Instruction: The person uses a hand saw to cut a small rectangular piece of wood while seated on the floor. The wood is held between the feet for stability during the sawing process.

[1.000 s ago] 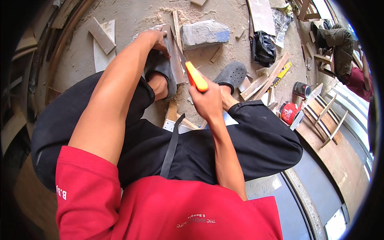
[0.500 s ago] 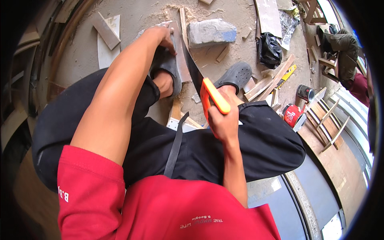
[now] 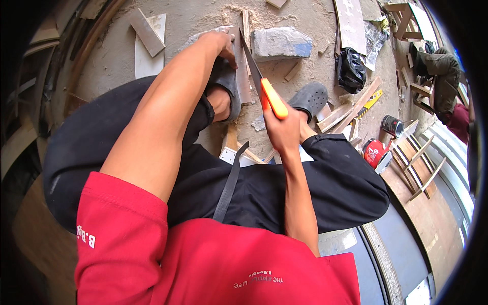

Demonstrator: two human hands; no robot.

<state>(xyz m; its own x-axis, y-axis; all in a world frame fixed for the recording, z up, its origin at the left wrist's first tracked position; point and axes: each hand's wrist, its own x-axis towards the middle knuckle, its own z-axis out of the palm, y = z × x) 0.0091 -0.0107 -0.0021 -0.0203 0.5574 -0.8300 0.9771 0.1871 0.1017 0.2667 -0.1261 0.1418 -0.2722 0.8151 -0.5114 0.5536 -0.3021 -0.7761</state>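
My right hand (image 3: 282, 127) is closed round the orange handle (image 3: 273, 99) of a hand saw. Its dark blade (image 3: 250, 57) runs forward along the right edge of a flat wooden board (image 3: 241, 71). At the board's far left side, my left hand (image 3: 222, 44) grips it, with some fingers hidden beneath the hand. My left foot in a grey clog (image 3: 227, 84) is beside the board, close under that hand. The other grey clog (image 3: 310, 99) stands to the right of the saw.
Right of the blade lies a grey stone block (image 3: 282, 43), with a thin wood strip (image 3: 246, 25) before it. Wood offcuts (image 3: 335, 117), a yellow tool (image 3: 369, 104), a black plastic bag (image 3: 351, 71) and a red can (image 3: 375, 152) lie farther right. Another person (image 3: 443, 71) sits at far right.
My right hand has pushed the saw forward, away from me, along the board. My left hand keeps its place on the board. The whole view has shifted slightly.
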